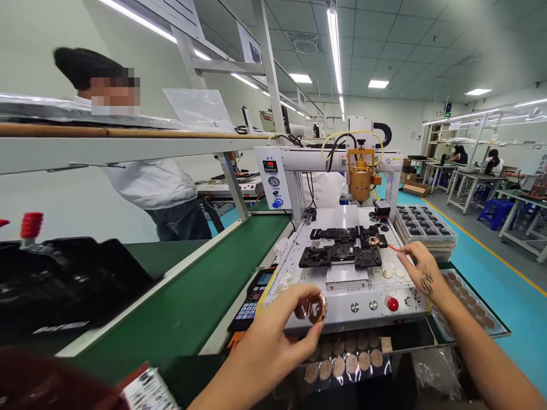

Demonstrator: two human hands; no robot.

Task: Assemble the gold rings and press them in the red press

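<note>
My left hand [273,336] is raised in front of the machine's white front panel and pinches a round copper coil [315,308] between thumb and fingers. My right hand [421,267] reaches over the right side of the white machine bed [346,279] and holds a thin red stick [392,247] whose tip points at the black fixtures [346,246]. One copper coil [375,241] sits in the right fixture. A tray of round copper coils [346,361] lies below the panel, under my left hand.
A yellow dispensing head [361,176] hangs over the bed's back. Trays of parts lie right [423,225] and near right [470,299]. A green conveyor belt [179,302] runs along the left, with a handheld controller [252,299] beside it. A person in white [149,182] stands behind the shelf.
</note>
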